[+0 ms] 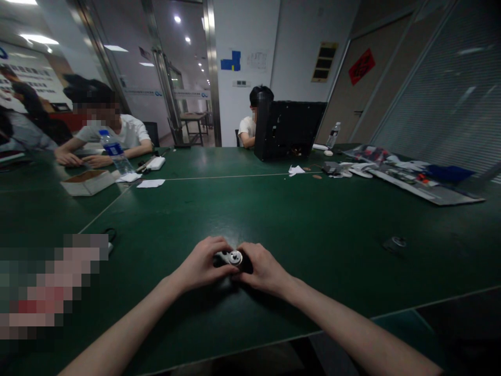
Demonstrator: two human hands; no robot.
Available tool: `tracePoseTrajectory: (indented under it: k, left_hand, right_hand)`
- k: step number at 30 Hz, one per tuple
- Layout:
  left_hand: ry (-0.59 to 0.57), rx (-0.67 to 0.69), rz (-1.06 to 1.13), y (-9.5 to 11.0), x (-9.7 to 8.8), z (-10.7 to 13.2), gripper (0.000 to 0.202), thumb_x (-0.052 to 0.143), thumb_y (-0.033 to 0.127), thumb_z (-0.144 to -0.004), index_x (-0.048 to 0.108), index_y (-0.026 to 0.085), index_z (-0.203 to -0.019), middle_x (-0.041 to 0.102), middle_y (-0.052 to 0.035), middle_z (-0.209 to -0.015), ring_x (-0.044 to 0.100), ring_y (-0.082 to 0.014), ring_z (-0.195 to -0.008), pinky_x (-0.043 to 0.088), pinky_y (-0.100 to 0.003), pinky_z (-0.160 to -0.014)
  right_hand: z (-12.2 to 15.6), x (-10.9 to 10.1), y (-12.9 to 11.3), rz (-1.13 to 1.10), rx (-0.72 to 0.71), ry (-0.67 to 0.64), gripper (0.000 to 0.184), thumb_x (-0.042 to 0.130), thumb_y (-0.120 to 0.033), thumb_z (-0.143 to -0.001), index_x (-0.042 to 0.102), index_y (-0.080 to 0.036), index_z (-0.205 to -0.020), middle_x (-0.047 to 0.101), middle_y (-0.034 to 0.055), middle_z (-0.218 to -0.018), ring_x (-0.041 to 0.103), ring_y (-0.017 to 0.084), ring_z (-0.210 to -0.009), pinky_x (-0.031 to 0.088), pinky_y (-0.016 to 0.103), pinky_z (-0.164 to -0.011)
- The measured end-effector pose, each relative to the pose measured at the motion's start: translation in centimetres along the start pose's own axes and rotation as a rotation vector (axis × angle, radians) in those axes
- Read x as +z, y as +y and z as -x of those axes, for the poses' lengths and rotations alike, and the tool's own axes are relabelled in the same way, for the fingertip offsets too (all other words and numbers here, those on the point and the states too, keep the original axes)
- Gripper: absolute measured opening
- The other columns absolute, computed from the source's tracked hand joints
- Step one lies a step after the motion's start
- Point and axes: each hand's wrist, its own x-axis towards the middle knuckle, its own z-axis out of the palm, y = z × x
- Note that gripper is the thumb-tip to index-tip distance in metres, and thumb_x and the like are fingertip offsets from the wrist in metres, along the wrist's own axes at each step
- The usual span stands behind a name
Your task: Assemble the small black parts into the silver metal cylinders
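Note:
Both my hands meet over the green table [250, 209] near its front edge. My left hand [203, 263] and my right hand [263, 269] are curled around a small white and silver metal part [230, 257] with a round end. The fingers of both hands are closed on it, and most of the part is hidden under them. A small round dark piece [395, 242] lies on the table to the right, apart from my hands.
A person sits at the far left behind a water bottle [114, 150] and a flat box [88, 181]. Another person sits behind a black case [287, 129]. Papers, tools and a long flat panel [426, 189] lie at the back right.

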Motion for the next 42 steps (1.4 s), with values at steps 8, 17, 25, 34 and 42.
tracePoseTrajectory:
  k: [8, 17, 25, 34, 42]
  left_hand:
    - [-0.018, 0.03, -0.021, -0.3, 0.22, 0.11, 0.026, 0.064, 0.039, -0.08, 0.06, 0.017, -0.095, 0.06, -0.0046, -0.096, 0.054, -0.0198, -0.085, 0.041, -0.029, -0.074]
    - [-0.05, 0.054, -0.019, -0.49, 0.44, 0.12, 0.021, 0.062, 0.034, -0.082, 0.059, 0.018, -0.095, 0.058, -0.0041, -0.096, 0.055, -0.0195, -0.086, 0.041, -0.029, -0.076]
    - [-0.061, 0.043, 0.007, -0.38, 0.32, 0.08, 0.021, 0.061, 0.034, -0.082, 0.06, 0.017, -0.095, 0.059, -0.0047, -0.097, 0.054, -0.0197, -0.086, 0.042, -0.029, -0.076]
    - [-0.075, 0.036, 0.101, -0.28, -0.03, 0.02, 0.02, 0.057, 0.028, -0.084, 0.061, 0.017, -0.101, 0.059, -0.0054, -0.099, 0.056, -0.0194, -0.088, 0.042, -0.029, -0.079]
    - [-0.069, 0.007, 0.212, -0.91, 0.15, 0.11, 0.022, 0.052, 0.03, -0.088, 0.058, 0.018, -0.104, 0.059, -0.0051, -0.102, 0.055, -0.0202, -0.092, 0.042, -0.03, -0.084]
  right_hand:
    - [0.06, 0.25, 0.24, -0.017, 0.097, 0.013, 0.05, 0.076, -0.033, -0.064, 0.051, -0.018, -0.104, 0.062, 0.0046, -0.096, 0.055, 0.019, -0.084, 0.039, 0.028, -0.072]
    - [0.05, 0.42, 0.24, -0.016, 0.046, 0.031, 0.048, 0.073, -0.035, -0.067, 0.049, -0.018, -0.105, 0.061, 0.0061, -0.098, 0.055, 0.019, -0.084, 0.04, 0.03, -0.072]
    - [0.13, 0.1, 0.0, -0.014, 0.006, 0.016, 0.049, 0.071, -0.034, -0.069, 0.048, -0.017, -0.109, 0.06, 0.008, -0.101, 0.056, 0.021, -0.089, 0.042, 0.035, -0.079]
    - [0.32, -0.17, -0.04, -0.027, -0.036, 0.0, 0.051, 0.065, -0.023, -0.072, 0.044, -0.017, -0.119, 0.059, 0.0091, -0.109, 0.055, 0.022, -0.097, 0.042, 0.037, -0.086]
    - [0.39, -0.29, -0.08, -0.063, -0.052, 0.056, 0.054, 0.063, -0.022, -0.073, 0.041, -0.019, -0.122, 0.061, 0.0066, -0.107, 0.056, 0.019, -0.092, 0.042, 0.034, -0.085]
